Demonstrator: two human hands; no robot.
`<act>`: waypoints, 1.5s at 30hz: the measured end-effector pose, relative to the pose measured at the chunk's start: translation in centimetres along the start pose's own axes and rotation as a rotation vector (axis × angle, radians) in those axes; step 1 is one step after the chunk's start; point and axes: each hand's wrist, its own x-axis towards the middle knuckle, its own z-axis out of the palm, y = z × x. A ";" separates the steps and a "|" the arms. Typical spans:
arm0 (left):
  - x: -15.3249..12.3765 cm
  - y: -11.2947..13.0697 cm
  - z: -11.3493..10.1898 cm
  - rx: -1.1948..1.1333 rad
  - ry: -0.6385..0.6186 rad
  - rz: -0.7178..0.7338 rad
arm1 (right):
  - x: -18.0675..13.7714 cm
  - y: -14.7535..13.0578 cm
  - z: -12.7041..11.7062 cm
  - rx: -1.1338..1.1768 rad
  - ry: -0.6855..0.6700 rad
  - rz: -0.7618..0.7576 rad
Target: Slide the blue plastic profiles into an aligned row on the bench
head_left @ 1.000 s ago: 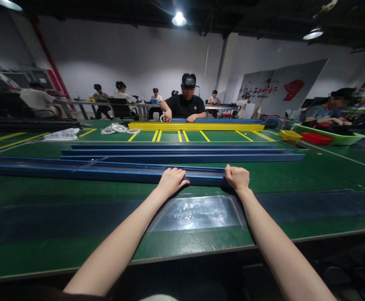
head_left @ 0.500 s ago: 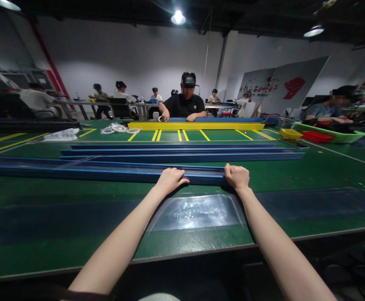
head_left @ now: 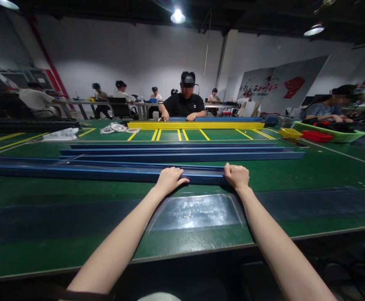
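Observation:
A long blue channel profile [head_left: 107, 172] lies across the green table [head_left: 282, 173] in front of me, reaching out past the left edge of the view. My left hand [head_left: 170, 179] is closed over its near wall, fingers curled inside and the thumb along the outside. At the profile's right end my right hand [head_left: 237, 175] is curled in a fist around it, hiding the tip. A pale slanted line [head_left: 65, 161] crosses the profile on the left. Just behind lie several more blue profiles [head_left: 182, 156], parallel to the table's length.
A clear plastic sheet [head_left: 197, 211] covers the table's near edge. Farther back are a yellow profile [head_left: 195, 125], coils of pale tubing [head_left: 116, 128], a yellow tray [head_left: 290, 133], a red tray [head_left: 317, 136] and a green basin [head_left: 348, 136]. A co-worker [head_left: 185, 102] sits opposite, hands on another blue profile.
The pale slanted line across the profile has shifted a little to the left. Both my hands keep their places on the profile.

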 end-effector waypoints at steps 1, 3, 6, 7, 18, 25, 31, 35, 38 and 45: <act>-0.1 0.1 0.0 0.003 0.010 -0.015 | 0.0 0.0 0.0 -0.002 0.000 0.000; -0.1 0.2 0.1 -0.001 0.018 -0.051 | 0.0 0.0 0.0 -0.005 -0.002 -0.001; -0.1 0.2 0.1 -0.027 0.011 -0.080 | 0.0 0.0 0.0 -0.006 0.001 -0.004; -0.1 0.2 0.1 -0.036 0.010 -0.085 | 0.0 0.0 0.0 -0.006 0.004 -0.005; 0.0 0.4 -0.4 -0.043 0.038 -0.063 | 0.1 -0.1 -0.2 -0.021 -0.040 0.010; -0.3 0.7 -0.2 -0.007 0.032 -0.036 | 0.1 -0.4 -0.8 -0.035 -0.073 -0.042; -0.3 0.8 -0.3 0.001 0.027 -0.035 | 0.0 -0.9 -1.3 -0.025 -0.061 -0.100; -0.3 0.8 -0.3 -0.004 0.037 -0.031 | -0.1 -2.7 -1.3 0.056 -0.028 -0.191; -0.3 0.8 -0.1 -0.002 0.046 -0.026 | -0.4 -4.6 -1.5 0.131 0.005 -0.250; -0.2 0.8 -0.2 0.005 0.043 -0.017 | -0.5 -6.3 -1.5 0.147 -0.082 -0.190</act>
